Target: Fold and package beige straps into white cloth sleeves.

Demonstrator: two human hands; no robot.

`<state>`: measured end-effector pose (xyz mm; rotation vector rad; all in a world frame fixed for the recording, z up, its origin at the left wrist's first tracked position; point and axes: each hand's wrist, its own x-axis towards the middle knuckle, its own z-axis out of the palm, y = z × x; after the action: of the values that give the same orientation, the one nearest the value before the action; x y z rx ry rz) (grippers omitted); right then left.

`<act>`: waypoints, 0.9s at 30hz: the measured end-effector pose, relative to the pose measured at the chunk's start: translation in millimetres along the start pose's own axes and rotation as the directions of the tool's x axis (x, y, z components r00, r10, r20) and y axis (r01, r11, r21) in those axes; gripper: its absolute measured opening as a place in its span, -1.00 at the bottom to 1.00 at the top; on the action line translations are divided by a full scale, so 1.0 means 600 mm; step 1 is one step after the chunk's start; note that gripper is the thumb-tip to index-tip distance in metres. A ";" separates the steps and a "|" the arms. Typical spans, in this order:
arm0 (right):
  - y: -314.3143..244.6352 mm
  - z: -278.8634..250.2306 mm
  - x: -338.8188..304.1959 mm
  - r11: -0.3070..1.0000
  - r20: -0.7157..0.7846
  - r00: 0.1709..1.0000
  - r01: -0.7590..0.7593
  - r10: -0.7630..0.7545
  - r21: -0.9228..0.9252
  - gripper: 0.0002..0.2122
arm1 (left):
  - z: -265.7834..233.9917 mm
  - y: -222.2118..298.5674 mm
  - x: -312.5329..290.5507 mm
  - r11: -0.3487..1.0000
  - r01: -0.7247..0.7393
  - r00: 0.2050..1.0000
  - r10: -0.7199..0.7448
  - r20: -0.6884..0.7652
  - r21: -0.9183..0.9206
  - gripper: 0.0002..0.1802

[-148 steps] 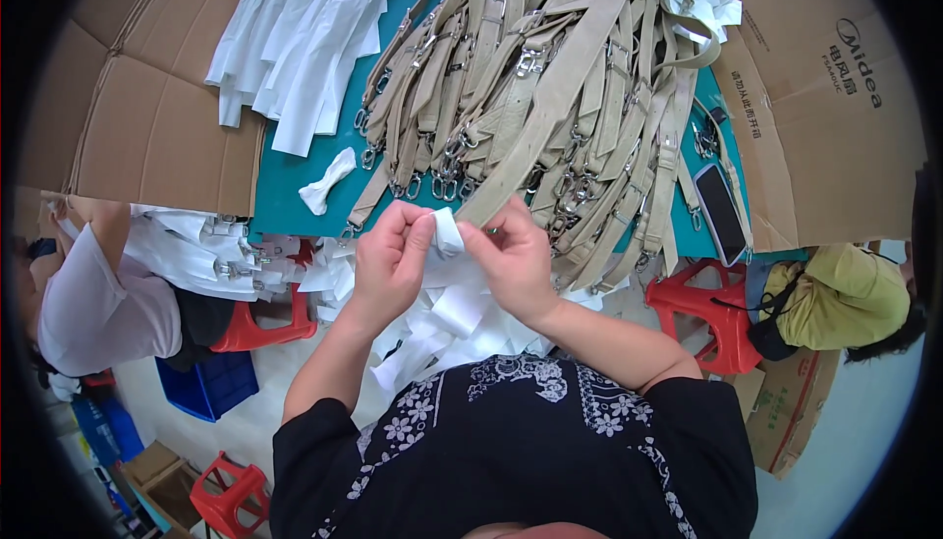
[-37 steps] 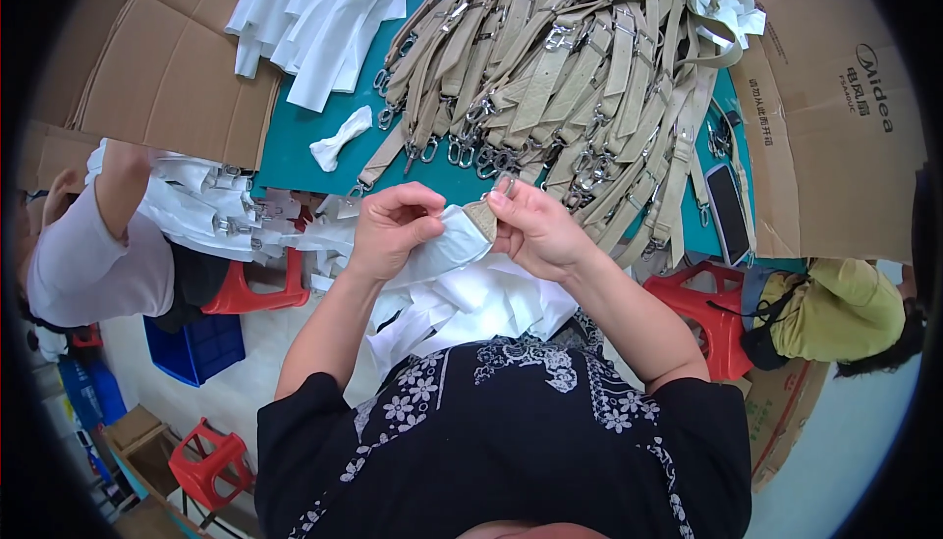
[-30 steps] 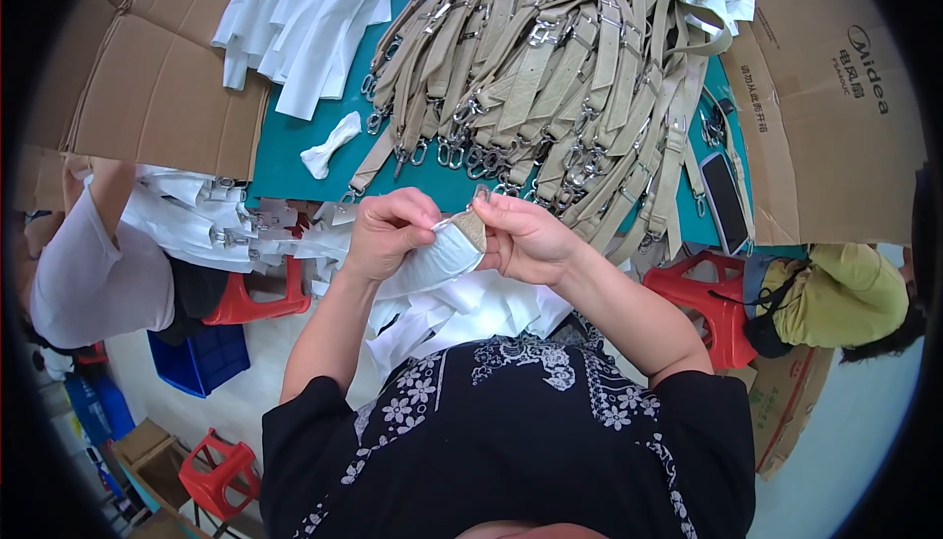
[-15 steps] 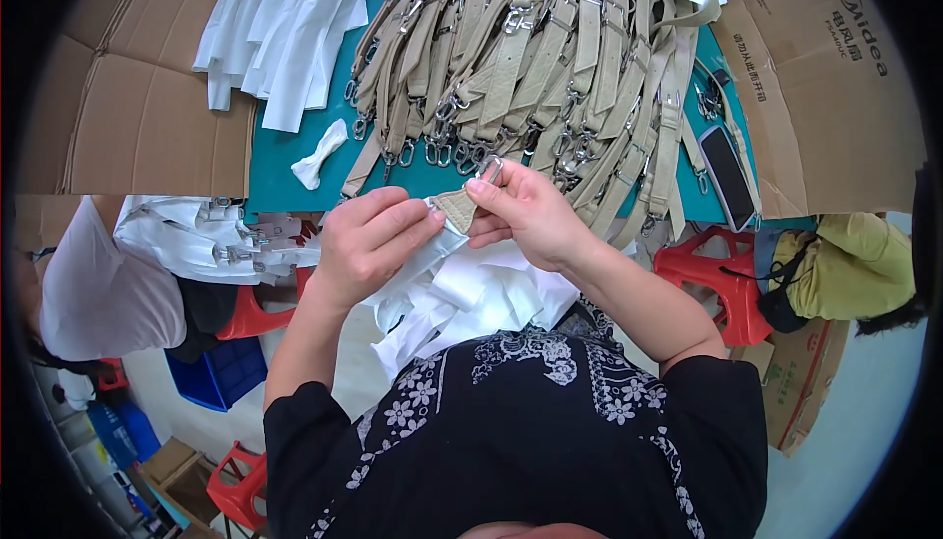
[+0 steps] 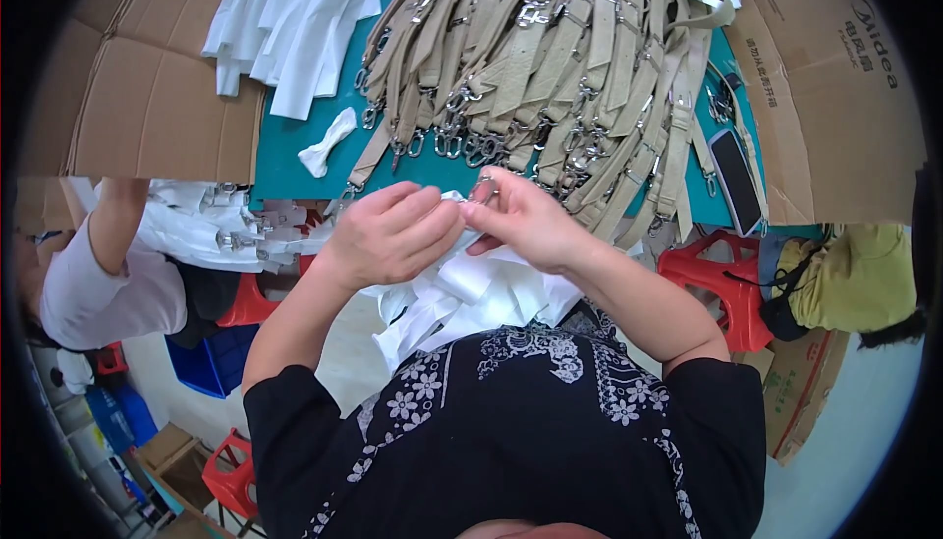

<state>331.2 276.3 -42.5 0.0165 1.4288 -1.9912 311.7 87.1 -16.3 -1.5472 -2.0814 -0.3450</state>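
I take the pile of tan straps [image 5: 530, 67] as my landmark. On its near side, in front of the edge of the teal bench [image 5: 280, 180], I see both hands brought together. The left hand [image 5: 398, 234] has its fingers curled and closed at the tips, gripping a bit of white wrapping [image 5: 453, 196]; its thumb is mostly hidden from me. The right hand [image 5: 521, 215] pinches a metal clasp [image 5: 485, 187] between thumb and forefinger, the other fingers tucked under. Whatever the clasp is fixed to lies behind the fingers, so I can't tell its shape.

I judge that the clasp is kept upright and clear so the right hand has something firm to hold, while the left hand works the thin white layer right beside it.

Below the hands, nearer me than the strap pile, loose white strips [image 5: 486, 283] lie heaped, probably for a short reach. Left of the pile, more white strips [image 5: 300, 38] fan out, and a knotted white piece [image 5: 327, 143] sits alone, just beside it. Right of the pile, a phone [image 5: 735, 180] rests near the bench's edge, likely put there out of the way.
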 end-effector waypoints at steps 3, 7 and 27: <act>-0.011 -0.005 -0.008 0.998 -0.003 0.998 0.062 -0.063 -0.008 -0.83 | 0.021 -0.009 -0.020 0.841 0.321 0.934 -0.357 0.000 -0.436 -0.57; -0.053 -0.053 -0.059 0.959 -0.199 0.941 0.282 -0.273 0.015 -0.82 | 0.025 -0.020 -0.090 0.028 0.739 0.659 -0.237 0.714 -0.673 -0.28; 0.456 -0.545 -0.616 0.807 -0.974 0.108 -0.582 0.198 0.100 -0.74 | 0.000 0.147 -0.221 0.549 0.836 0.143 -0.163 0.976 -0.031 -0.64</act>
<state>641.2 694.6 -260.1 1.6575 2.1207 -1.0995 422.8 7.5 -97.4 -1.2298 -3.8819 -0.4946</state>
